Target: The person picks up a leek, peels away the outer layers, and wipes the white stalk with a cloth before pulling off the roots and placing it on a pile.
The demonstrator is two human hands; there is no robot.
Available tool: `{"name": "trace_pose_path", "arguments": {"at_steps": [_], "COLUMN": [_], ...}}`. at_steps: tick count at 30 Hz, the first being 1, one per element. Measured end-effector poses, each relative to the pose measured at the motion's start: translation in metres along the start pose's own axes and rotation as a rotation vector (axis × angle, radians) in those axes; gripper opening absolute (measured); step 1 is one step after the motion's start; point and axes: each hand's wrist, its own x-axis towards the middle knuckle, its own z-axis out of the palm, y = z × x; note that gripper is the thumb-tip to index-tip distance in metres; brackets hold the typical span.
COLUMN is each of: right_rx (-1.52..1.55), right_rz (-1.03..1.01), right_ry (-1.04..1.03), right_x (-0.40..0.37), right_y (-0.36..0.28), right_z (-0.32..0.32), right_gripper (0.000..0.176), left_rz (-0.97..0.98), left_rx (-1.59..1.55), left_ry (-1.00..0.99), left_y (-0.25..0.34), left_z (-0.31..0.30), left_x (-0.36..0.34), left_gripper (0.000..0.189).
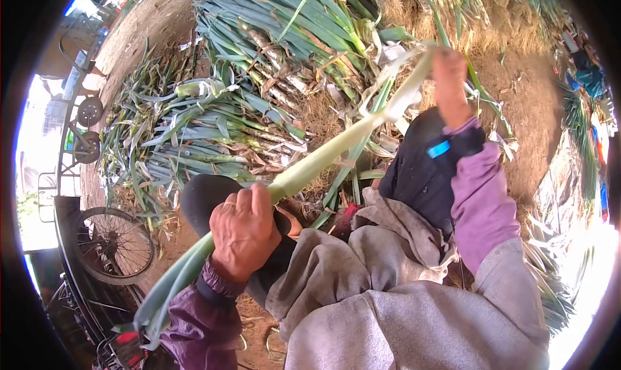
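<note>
A long leek [326,158] lies slantwise across the space above my lap. My left hand [240,231] is wrapped round it where the pale stalk meets the green leaves, and those leaves hang down past my left wrist. At its other end, a pale outer layer [414,79] hangs partly loose from the stalk. My right hand [451,82] is closed on that layer, somewhat blurred by motion, and its fingertips are partly hidden. Beyond the stalk, piled leeks [278,21] lie on the ground with their roots showing.
A smaller heap of leeks [200,140] and torn leaves is at the left. More leeks with shaggy roots [498,27] lie at the back right. A spoked wheel [116,246] and a cart frame stand on the left. Brown cloth [401,299] covers my lap.
</note>
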Motion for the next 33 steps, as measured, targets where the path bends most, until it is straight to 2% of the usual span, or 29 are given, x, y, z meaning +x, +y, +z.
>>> {"name": "trace_pose_path", "arguments": {"at_steps": [1,3,4,6,8,9,11,13,14,16,17,18,19,20,21,23,24,27,31,33], "right_rx": [0.007,-1.024,-0.642,-0.958,-1.776,-1.899,-2.075,-2.14,-2.114,-1.831,-1.69,-1.553,-1.352,-1.091,-1.106,-0.836,-0.734,-0.679,-0.651,-0.709], "right_rz": [0.044,-0.918,-0.348,-0.265,-0.65,-0.508,-0.319,-0.114,-0.1,-0.005,-0.119,-0.228,-0.507,-0.899,-0.721,-1.086,-1.099,-1.208,-1.339,-1.283], "right_ry": [0.13,0.055,-0.043,-0.222,-0.235,-0.173,-0.043,0.093,0.102,-0.167,-0.175,-0.199,-0.371,-0.507,-0.671,-0.789,-0.743,-0.698,-0.697,-0.744], "right_x": [0.007,0.028,0.064,0.108,0.129,0.132,0.163,0.216,0.225,0.137,0.101,0.065,0.026,-0.003,-0.051,-0.1,-0.118,-0.142,-0.14,-0.136], "right_y": [-0.014,-0.002,0.029,0.054,0.012,-0.02,-0.032,-0.012,0.002,-0.051,-0.056,-0.06,-0.064,-0.053,-0.084,-0.075,-0.076,-0.068,-0.068,-0.067], "right_z": [-0.011,-0.077,-0.133,-0.227,-0.257,-0.265,-0.325,-0.394,-0.399,-0.209,-0.153,-0.097,-0.053,-0.017,0.027,0.074,0.091,0.113,0.108,0.103], "right_gripper": [0.02,0.017,0.017,0.024,0.032,0.032,0.035,0.039,0.041,0.056,0.055,0.055,0.056,0.064,0.049,0.043,0.039,0.035,0.03,0.03], "left_rz": [-0.015,-0.068,-0.097,-0.274,-0.394,-0.436,-0.486,-0.504,-0.452,-0.341,-0.39,-0.354,-0.314,-0.272,-0.266,-0.239,-0.232,-0.236,-0.142,-0.071], "left_rx": [-0.016,-0.29,-0.424,-0.681,-0.849,-0.878,-0.926,-0.873,-0.796,-0.63,-0.592,-0.553,-0.517,-0.484,-0.446,-0.469,-0.479,-0.491,-0.431,-0.324], "left_ry": [-0.021,0.042,0.072,-0.018,-0.164,-0.215,-0.19,-0.167,-0.137,-0.083,-0.143,-0.111,-0.081,-0.053,-0.035,-0.01,0.003,-0.005,0.03,0.035], "left_y": [-0.003,-0.013,-0.018,-0.027,-0.037,-0.043,-0.066,-0.071,-0.068,-0.057,-0.043,-0.04,-0.039,-0.036,-0.033,-0.024,-0.02,-0.01,-0.01,-0.009], "left_z": [-0.001,0.002,0.002,-0.007,-0.023,-0.026,-0.013,-0.007,-0.005,-0.002,-0.013,-0.01,-0.003,0.001,0.003,0.0,-0.003,-0.013,-0.008,-0.004], "left_x": [-0.004,-0.011,-0.016,-0.029,-0.043,-0.051,-0.078,-0.086,-0.082,-0.062,-0.043,-0.036,-0.03,-0.025,-0.02,-0.013,-0.011,-0.008,-0.012,-0.012], "left_gripper": [0.034,0.032,0.031,0.029,0.028,0.026,0.027,0.026,0.026,0.025,0.025,0.027,0.029,0.031,0.033,0.033,0.034,0.028,0.029,0.025]}}
